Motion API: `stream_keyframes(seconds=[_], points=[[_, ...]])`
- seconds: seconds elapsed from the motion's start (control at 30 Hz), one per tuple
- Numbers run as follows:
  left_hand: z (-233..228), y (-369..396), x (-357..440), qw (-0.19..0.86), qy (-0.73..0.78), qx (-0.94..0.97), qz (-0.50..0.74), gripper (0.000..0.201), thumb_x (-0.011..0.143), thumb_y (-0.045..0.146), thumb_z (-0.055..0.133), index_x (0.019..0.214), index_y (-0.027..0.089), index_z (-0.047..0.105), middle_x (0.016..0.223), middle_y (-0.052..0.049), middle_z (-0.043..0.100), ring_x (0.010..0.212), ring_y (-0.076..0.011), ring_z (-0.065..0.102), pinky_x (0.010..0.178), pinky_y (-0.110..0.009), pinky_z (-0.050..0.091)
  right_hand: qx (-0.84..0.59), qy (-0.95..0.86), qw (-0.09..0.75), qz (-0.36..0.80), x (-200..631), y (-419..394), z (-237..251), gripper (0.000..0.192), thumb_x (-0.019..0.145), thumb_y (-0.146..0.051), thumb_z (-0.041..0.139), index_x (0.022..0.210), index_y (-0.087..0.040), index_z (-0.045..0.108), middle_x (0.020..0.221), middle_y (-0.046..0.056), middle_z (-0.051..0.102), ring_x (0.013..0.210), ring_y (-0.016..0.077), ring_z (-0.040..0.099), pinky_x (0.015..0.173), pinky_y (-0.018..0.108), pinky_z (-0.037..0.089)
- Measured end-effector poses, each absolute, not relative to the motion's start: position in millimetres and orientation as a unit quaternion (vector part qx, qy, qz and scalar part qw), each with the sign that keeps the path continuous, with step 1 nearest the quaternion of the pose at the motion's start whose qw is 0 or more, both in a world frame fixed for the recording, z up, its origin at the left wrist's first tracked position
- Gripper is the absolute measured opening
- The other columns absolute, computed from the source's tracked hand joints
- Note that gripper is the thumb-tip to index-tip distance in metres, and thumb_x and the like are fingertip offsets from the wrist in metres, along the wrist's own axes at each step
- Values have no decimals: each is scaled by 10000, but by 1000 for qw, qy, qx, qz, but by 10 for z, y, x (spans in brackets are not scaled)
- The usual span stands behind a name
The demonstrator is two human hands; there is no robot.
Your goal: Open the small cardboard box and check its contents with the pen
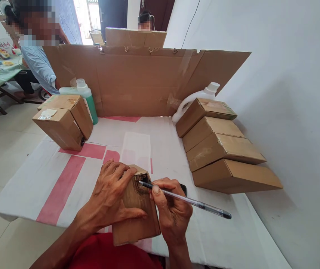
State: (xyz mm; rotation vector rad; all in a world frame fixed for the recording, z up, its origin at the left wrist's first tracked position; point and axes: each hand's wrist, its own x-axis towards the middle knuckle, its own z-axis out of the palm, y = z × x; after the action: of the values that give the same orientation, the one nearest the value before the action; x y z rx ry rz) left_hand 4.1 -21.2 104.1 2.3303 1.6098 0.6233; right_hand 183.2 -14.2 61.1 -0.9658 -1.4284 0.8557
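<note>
A small cardboard box [137, 228] stands at the near edge of the table, in front of the red clothing. My left hand [111, 194] is wrapped over its left side and top, with the thumb across the face. My right hand [172, 211] pinches a clear ballpoint pen [188, 198] with a dark grip. The pen's tip meets a dark scribbled patch [140, 186] near the box's upper edge; whether that patch is ink or a hole I cannot tell. Behind my right fingers a black object [183, 189] is mostly hidden.
Cardboard boxes [227, 149] line the right side beside the white wall. More boxes [64, 121] and a green-liquid bottle [88, 101] stand at left. A white jug [205, 91] and an upright cardboard panel [140, 80] are behind. A person in a blue sleeve [36, 61] is at left.
</note>
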Motion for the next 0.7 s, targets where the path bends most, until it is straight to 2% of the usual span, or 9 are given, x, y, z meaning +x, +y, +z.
stream_keyframes(seconds=[0.33,0.53,0.63,0.7], points=[[1034,-224,36,117,552,797,217,834,663,803,737,1233,223,556,1169,-100,636,1065,-326,554,1043,-569,370,-434,-624,544,355,1921,-141,711,178,980,-245,573,804,-231,592,725,-43,543,621,108,522,569,236,408],[1051,-210,67,110,547,799,227,828,658,784,758,1245,238,552,1151,-92,633,1050,-329,553,1035,-580,375,-457,-626,529,346,2037,-174,699,225,985,-292,566,770,-224,576,659,-54,503,543,98,481,513,231,384],[1061,-210,68,106,546,799,228,842,651,787,762,1254,238,551,1141,-87,634,1041,-331,550,1017,-579,393,-475,-579,571,336,2132,-132,740,227,982,-314,584,775,-222,565,657,-60,505,542,93,494,511,220,399],[1048,-225,52,96,542,804,227,837,670,790,745,1263,233,547,1145,-91,634,1045,-336,551,1009,-584,402,-481,-519,613,351,2208,-22,740,205,995,-366,559,843,-229,557,757,-43,575,576,101,540,488,216,419]])
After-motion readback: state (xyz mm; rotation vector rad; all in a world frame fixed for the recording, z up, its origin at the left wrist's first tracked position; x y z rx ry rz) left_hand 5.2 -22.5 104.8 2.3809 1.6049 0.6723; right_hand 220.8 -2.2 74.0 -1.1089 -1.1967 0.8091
